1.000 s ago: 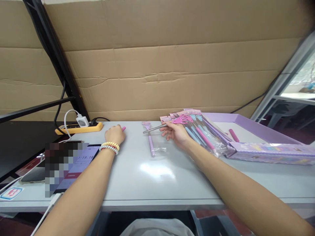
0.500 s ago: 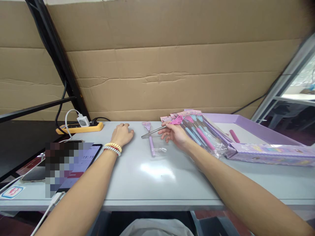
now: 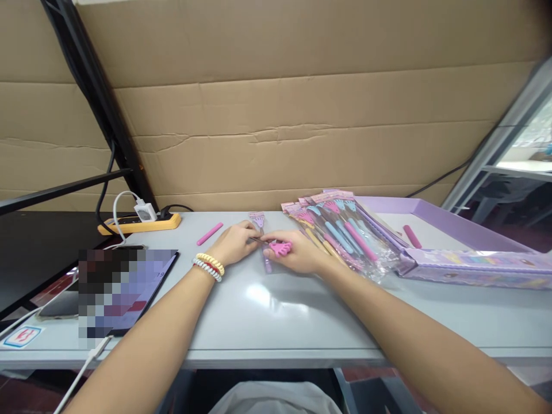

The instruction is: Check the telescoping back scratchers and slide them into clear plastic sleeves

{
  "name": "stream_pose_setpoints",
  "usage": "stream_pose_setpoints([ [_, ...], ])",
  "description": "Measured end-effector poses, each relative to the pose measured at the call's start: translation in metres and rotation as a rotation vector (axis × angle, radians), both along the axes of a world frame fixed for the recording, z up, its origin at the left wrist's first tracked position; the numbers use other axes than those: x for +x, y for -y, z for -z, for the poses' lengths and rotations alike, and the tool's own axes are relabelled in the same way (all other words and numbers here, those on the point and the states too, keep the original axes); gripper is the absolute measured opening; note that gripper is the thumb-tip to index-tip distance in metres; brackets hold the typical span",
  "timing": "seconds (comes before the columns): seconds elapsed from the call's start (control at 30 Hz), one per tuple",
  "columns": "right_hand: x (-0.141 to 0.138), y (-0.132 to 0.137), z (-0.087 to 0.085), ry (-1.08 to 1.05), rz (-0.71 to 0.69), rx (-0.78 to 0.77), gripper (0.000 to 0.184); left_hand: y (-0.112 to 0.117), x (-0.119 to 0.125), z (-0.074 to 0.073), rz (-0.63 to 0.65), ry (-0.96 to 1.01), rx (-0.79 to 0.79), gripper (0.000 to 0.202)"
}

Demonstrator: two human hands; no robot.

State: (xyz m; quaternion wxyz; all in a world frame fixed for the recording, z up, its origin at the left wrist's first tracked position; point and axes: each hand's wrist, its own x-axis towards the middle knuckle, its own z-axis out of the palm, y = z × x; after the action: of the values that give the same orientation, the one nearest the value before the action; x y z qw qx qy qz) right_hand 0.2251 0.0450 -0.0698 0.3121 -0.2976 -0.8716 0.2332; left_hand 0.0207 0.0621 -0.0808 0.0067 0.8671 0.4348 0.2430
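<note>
- Just changed: left hand (image 3: 235,244) has left the pink handle (image 3: 210,234), come across to the right and met the right hand (image 3: 297,253); handle now lies loose on the desk (image 3: 276,330), behind and left of the left wrist.
- Pink hand-shaped head (image 3: 280,248) also shifted, lower and turned toward the wearer; its metal rod (image 3: 261,240) points left, between the hands.
- Meaning, my reading: rod and head get two-handed attention, with the handle separate for now.
- Right grip: pinching near the join of head and rod. Left grip: fingertips drawn together, apparently pinching the rod's left end; contact partly hidden.
- In the way: a wrapped purple scratcher (image 3: 257,220) lies directly beneath the hands, mostly covered.
- Right of it, a fan of wrapped scratchers (image 3: 347,227), close by the right wrist, overlapping the purple tray (image 3: 414,207). Another pink handle (image 3: 413,236) sits inside that tray.
- Left side: tablet (image 3: 149,287) beside the left forearm, yellow power strip (image 3: 142,225) farther back. Both well clear of the rod.
</note>
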Motion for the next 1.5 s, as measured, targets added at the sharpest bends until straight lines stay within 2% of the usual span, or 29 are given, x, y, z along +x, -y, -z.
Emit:
stream_pose_setpoints([
  [0.1,-0.003,0.004,-0.002,0.065,0.021,0.102,0.043,-0.003,-0.003,0.000,-0.034,0.019,0.008,0.027],
  [0.17,-0.002,0.003,-0.004,0.117,0.124,0.117,0.048,-0.007,-0.009,0.001,-0.074,0.007,-0.016,0.030],
  [0.3,0.003,-0.002,-0.007,0.405,0.369,-0.031,0.058,-0.013,-0.022,0.003,-0.143,-0.038,-0.128,0.039],
  [0.4,0.006,-0.006,-0.009,0.550,0.346,-0.190,0.064,-0.013,-0.026,0.003,-0.159,-0.028,-0.202,0.042],
  [0.53,0.005,-0.006,-0.012,0.581,0.279,-0.273,0.068,-0.011,-0.027,0.000,-0.182,-0.008,-0.268,0.044],
  [0.7,0.001,-0.002,-0.013,0.667,0.366,-0.240,0.075,-0.014,-0.030,0.002,-0.174,-0.005,-0.311,0.047],
  [0.9,-0.007,0.001,-0.006,0.673,0.500,-0.148,0.079,-0.020,-0.032,0.007,-0.158,-0.009,-0.332,0.050],
  [1.13,-0.011,0.001,-0.001,0.646,0.544,-0.099,0.079,-0.006,-0.015,-0.005,-0.136,-0.042,-0.247,0.030],
  [1.3,-0.010,-0.001,0.001,0.631,0.544,-0.086,0.075,0.003,-0.002,-0.010,-0.115,-0.129,-0.292,0.042],
  [1.4,-0.011,-0.002,0.001,0.649,0.537,-0.098,0.074,0.008,0.004,-0.013,-0.142,-0.158,-0.345,0.042],
  [1.5,-0.013,-0.002,-0.003,0.671,0.579,-0.151,0.065,0.013,0.011,-0.015,-0.178,-0.181,-0.388,0.037],
])
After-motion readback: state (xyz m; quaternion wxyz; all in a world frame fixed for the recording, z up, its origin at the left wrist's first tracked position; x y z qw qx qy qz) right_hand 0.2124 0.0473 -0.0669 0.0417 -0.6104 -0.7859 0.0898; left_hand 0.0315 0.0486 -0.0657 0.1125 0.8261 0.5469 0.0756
